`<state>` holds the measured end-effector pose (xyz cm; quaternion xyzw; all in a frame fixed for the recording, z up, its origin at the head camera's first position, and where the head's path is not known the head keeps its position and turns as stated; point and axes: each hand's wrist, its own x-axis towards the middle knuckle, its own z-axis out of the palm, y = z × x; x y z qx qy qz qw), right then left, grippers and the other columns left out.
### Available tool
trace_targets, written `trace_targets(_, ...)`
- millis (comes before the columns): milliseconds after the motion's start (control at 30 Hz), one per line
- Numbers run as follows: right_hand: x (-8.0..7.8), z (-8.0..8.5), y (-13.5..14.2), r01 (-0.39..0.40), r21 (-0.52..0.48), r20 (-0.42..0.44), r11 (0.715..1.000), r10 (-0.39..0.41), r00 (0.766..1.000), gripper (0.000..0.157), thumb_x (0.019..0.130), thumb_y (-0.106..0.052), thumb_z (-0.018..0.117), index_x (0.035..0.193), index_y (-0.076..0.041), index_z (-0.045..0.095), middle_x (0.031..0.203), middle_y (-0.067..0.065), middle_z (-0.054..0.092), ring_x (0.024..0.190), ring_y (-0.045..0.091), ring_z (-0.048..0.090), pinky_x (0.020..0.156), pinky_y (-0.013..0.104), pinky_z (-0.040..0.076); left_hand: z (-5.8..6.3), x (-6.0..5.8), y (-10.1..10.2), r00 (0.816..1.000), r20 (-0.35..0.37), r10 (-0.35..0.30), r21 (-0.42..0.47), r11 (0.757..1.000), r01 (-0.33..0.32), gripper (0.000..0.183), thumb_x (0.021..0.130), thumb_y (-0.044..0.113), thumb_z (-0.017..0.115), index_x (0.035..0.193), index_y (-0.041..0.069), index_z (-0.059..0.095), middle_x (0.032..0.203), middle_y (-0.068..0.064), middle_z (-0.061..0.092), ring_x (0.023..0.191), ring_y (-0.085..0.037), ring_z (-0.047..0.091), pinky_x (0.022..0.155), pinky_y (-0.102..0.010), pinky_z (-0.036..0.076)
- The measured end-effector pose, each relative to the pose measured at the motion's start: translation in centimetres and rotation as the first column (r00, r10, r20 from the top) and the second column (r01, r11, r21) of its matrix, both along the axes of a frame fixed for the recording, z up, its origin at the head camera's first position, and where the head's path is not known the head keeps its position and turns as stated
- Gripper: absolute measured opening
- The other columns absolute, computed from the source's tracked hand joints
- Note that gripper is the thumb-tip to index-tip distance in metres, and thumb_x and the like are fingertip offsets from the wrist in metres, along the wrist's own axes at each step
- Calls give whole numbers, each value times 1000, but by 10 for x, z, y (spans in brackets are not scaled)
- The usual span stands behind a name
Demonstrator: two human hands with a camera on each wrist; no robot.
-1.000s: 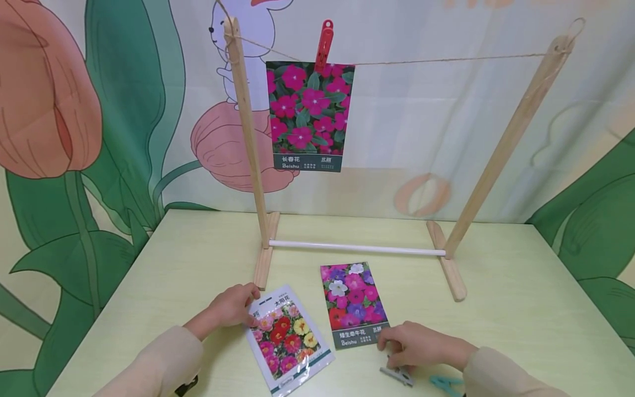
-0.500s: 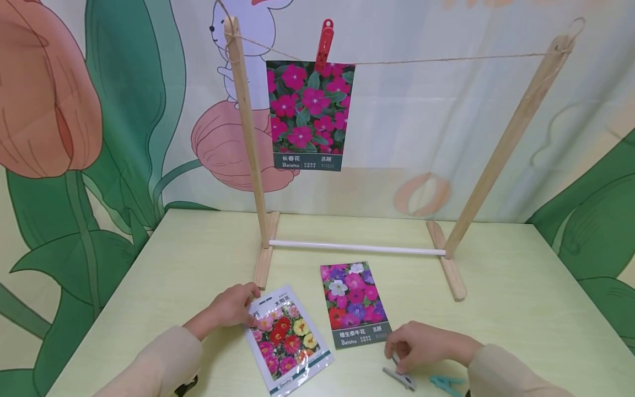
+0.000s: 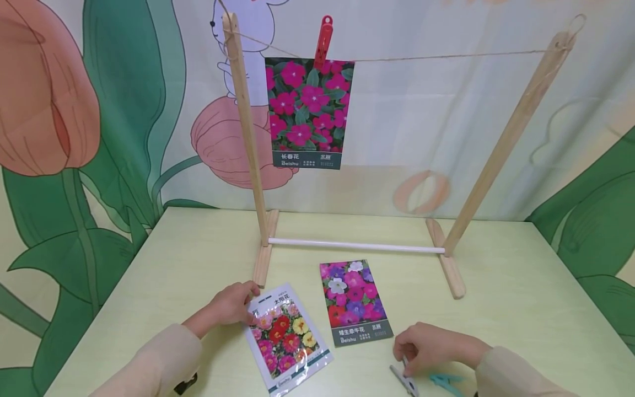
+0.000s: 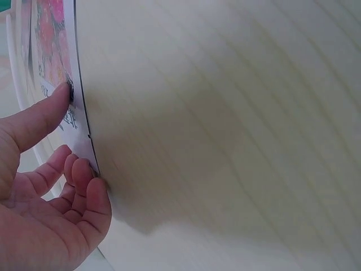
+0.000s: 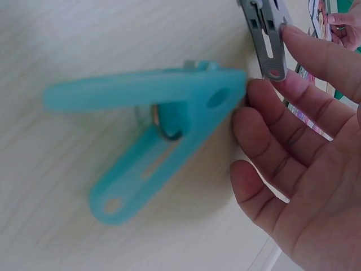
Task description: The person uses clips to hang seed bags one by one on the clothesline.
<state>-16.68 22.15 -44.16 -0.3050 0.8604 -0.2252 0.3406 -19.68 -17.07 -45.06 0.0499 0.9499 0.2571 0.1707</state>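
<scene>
At the near left of the table lies a white seed packet point(image 3: 284, 344) with red, pink and yellow flowers. My left hand point(image 3: 230, 305) holds its upper left edge; in the left wrist view the thumb point(image 4: 48, 116) lies on its front and the curled fingers meet the edge. At the near right, my right hand point(image 3: 439, 347) pinches one end of a grey clothespin point(image 3: 403, 381), its thumb and forefinger at the handle in the right wrist view. A teal clothespin point(image 5: 169, 90) lies on the table beside that hand's fingers.
A petunia seed packet point(image 3: 353, 303) lies between the hands. Behind stands a wooden frame point(image 3: 248, 132) with a white crossbar point(image 3: 357, 245) and a string point(image 3: 446, 57). A red clothespin point(image 3: 324, 41) holds a pink-flower packet point(image 3: 310, 110) on the string.
My right hand has shifted a little to the right, away from the petunia packet, and the grey clothespin has turned and moved right with it. The left hand stays at its packet.
</scene>
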Motion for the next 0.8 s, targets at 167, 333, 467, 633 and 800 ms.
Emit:
trace_targets(167,0,2,4,-1,23,-13,1000,1,1000,14,72,-20,69,82,-19,59,63,-12,48,58,-1,42,57,17,38,1,1,0,1000,-3,-6,-4,1000,6,46,64,10,76,102,7,52,84,-6,50,72,-18,45,61,-27,39)
trace_targets(333,0,5,7,-7,37,-63,999,9,998,31,70,-20,72,98,-24,59,73,-10,48,66,2,43,60,19,37,3,1,0,1000,6,-1,-7,1000,1,44,65,11,76,102,8,51,85,-6,51,73,-18,45,62,-27,39)
trace_targets(467,3,4,6,-20,56,-91,998,25,995,44,69,-17,72,107,-33,56,82,-10,45,72,3,41,62,19,36,4,1,0,1000,5,-3,-14,1000,3,45,65,12,76,102,8,51,85,-6,51,73,-18,45,62,-28,39)
trace_targets(633,10,3,1,-56,49,-125,997,62,990,53,70,-7,68,111,-37,55,88,-9,43,74,3,42,66,18,38,3,1,0,1000,7,-4,-17,1000,4,44,65,13,77,101,8,51,88,-7,53,75,-18,46,64,-29,40)
trace_targets(800,14,3,-3,-105,34,-145,994,109,983,52,72,-1,64,110,-36,58,89,-10,41,75,0,41,66,16,38,2,1,1,1000,-11,-11,-7,1000,11,44,64,11,77,100,8,52,84,-6,51,72,-18,45,62,-28,38)
